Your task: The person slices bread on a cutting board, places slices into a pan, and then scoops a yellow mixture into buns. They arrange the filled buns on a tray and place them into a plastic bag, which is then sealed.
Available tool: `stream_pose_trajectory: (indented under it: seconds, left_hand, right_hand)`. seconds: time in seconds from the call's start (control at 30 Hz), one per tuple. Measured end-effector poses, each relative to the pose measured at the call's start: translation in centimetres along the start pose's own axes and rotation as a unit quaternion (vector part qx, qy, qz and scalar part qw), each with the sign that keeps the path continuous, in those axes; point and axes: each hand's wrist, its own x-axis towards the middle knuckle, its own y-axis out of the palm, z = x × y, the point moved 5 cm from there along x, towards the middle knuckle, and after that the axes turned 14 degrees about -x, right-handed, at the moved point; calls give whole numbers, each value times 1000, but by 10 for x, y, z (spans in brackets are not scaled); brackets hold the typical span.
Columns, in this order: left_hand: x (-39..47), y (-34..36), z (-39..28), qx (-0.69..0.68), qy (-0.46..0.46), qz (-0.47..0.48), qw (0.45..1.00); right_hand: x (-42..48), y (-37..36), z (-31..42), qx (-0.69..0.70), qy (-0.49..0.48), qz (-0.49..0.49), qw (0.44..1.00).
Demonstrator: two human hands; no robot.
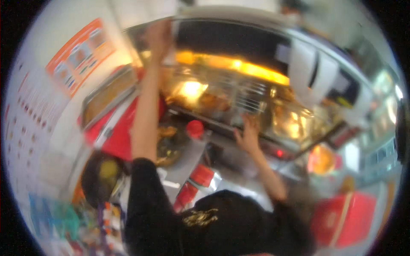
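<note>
My left hand (160, 35) is raised at the top left, near the upper frame of a lit food warming cabinet (232, 126); blur hides its fingers and whether it holds anything. Lower and to the right, my right hand (250, 132) has its fingers spread at the cabinet's front edge, by a metal wire rack (251, 94). Nothing shows in its grasp. Browned food (213, 102) lies inside under a bright lamp, left of the rack. A red round object (195, 129) stands just in front of the cabinet, between my arms.
A metal tray (110, 96) rests by a red container (120, 134) on the left. A dark pan-like vessel (168, 144) with food stands nearer. Red packets (201, 175) lie on the worktop. At right are a red box (344, 219) and white hanging sheets (312, 70). A blurred person (291, 12) appears beyond.
</note>
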Motion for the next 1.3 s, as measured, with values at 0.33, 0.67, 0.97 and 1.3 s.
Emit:
stream_pose_trajectory:
  seconds: [0.33,0.67,0.97,1.3]
  left_hand:
    - [-5,-7,-1,73,-139,76,985]
    - [-5,-15,-13,125,-42,-13,991]
    - [66,14,-266,-246,42,2,968]
    - [91,61,-299,-235,41,57,969]
  right_hand:
    - [-67,-33,-37,8,105,8,994]
    - [-109,-26,-39,61,134,3,989]
    - [47,-277,-15,-104,-82,-400,907]
    - [51,-389,-70,-273,61,-516,810]
